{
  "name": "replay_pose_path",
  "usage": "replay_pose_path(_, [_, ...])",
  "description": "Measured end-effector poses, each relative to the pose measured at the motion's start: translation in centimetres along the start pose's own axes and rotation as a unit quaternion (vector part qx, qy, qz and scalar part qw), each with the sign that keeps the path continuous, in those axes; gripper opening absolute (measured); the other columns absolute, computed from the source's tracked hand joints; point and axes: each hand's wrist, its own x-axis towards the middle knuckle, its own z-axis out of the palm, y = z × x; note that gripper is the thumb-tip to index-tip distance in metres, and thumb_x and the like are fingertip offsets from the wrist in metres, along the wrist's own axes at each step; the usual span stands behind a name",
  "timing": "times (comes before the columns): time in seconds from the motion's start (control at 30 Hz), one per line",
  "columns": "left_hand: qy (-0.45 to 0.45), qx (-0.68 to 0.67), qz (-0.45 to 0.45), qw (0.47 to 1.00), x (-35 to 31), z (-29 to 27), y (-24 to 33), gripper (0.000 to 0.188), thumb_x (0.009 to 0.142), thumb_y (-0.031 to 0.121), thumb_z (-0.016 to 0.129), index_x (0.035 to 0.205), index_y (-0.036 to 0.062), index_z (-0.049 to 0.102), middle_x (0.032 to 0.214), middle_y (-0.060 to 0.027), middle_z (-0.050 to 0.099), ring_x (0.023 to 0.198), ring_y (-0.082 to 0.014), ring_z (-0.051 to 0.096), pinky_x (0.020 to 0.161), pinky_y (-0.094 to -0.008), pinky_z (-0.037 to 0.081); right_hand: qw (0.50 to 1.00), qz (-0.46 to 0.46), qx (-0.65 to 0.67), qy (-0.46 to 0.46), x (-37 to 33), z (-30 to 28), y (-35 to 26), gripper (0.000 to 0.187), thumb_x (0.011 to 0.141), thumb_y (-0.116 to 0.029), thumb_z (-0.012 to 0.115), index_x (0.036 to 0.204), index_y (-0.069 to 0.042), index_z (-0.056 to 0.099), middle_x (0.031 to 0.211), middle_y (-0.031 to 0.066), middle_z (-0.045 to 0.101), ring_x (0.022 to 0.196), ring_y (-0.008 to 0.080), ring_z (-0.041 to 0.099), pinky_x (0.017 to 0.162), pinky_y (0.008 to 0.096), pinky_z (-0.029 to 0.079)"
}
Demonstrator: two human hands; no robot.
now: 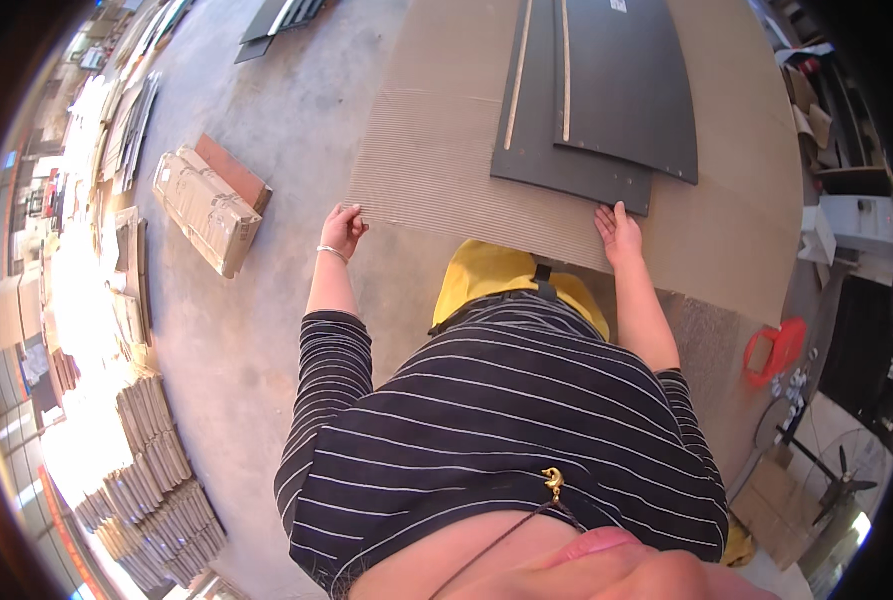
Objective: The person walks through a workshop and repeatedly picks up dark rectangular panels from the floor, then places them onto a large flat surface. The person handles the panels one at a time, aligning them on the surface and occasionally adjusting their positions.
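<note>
A large brown corrugated cardboard sheet (437, 165) lies in front of me. Two black panels (627, 95) rest on it, overlapping, each with a pale strip along its left side. At the sheet's near left corner, my left hand (344, 232) is closed with its fingertips pinching the edge. My right hand (619, 235) is at the near end of the lower black panel, fingers stretched out and fingertips at its edge. Whether those fingertips bear on the panel or only on the cardboard beneath cannot be made out.
A taped cardboard box (202, 215) lies on the concrete floor to the left. Stacks of flat cardboard (162, 480) line the far left. At the right are a red plastic item (777, 352), a fan (842, 480) and white boxes (857, 225). More dark panels (277, 25) lie at the top.
</note>
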Motion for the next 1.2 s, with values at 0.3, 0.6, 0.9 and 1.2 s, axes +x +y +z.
replay_pose_path(0.3, [-0.054, 0.018, -0.024, 0.998, 0.1, -0.4, 0.5, 0.005, 0.085, 0.008, 0.053, 0.088, 0.0065, 0.049, 0.054, 0.0017, 0.048, 0.043, -0.0087, 0.042, 0.057, -0.0275, 0.044, 0.464, -0.521, -0.709, -0.097, -11.8, 0.1, -0.7, 0.032, 0.073, -0.024, 0.064, 0.103, -0.012, 0.055, 0.099, 0.0052, 0.055, 0.092, 0.0239, 0.052, 0.081, 0.0383, 0.042])
replay_pose_path(0.6, [0.048, 0.084, -0.025, 0.995, 1.8, -1.8, 2.4, 0.011, 0.084, 0.017, 0.054, 0.087, 0.008, 0.05, 0.054, -0.0011, 0.048, 0.043, -0.0105, 0.043, 0.056, -0.0289, 0.046, 0.53, -0.485, -0.68, -0.149, -9.5, 3.2, -10.6, 0.01, 0.074, -0.011, 0.06, 0.083, -0.011, 0.061, 0.076, 0.0034, 0.056, 0.075, 0.0222, 0.056, 0.062, 0.0347, 0.046])
replay_pose_path(0.9, [0.26, 0.17, 0.167, 0.936, 4.6, 0.9, 8.7, 0.025, 0.084, 0.016, 0.051, 0.104, 0.0026, 0.046, 0.075, -0.008, 0.057, 0.051, -0.0118, 0.051, 0.049, -0.0245, 0.046, 0.555, -0.261, -0.757, -0.224, 0.3, 7.1, -15.3, 0.017, 0.079, -0.021, 0.059, 0.09, -0.009, 0.061, 0.087, 0.0087, 0.059, 0.088, 0.0278, 0.056, 0.076, 0.0388, 0.046])
replay_pose_path(1.2, [-0.044, 0.387, 0.298, 0.871, 11.2, 26.2, 1.8, 0.043, 0.076, 0.017, 0.06, 0.112, -0.0039, 0.049, 0.104, -0.0187, 0.052, 0.093, -0.0277, 0.053, 0.083, -0.0366, 0.043, 0.704, -0.232, -0.613, 0.273, 12.4, -0.3, -20.4, 0.055, 0.086, -0.041, 0.051, 0.123, 0.0, 0.046, 0.115, 0.0248, 0.053, 0.107, 0.0383, 0.05, 0.094, 0.0408, 0.038])
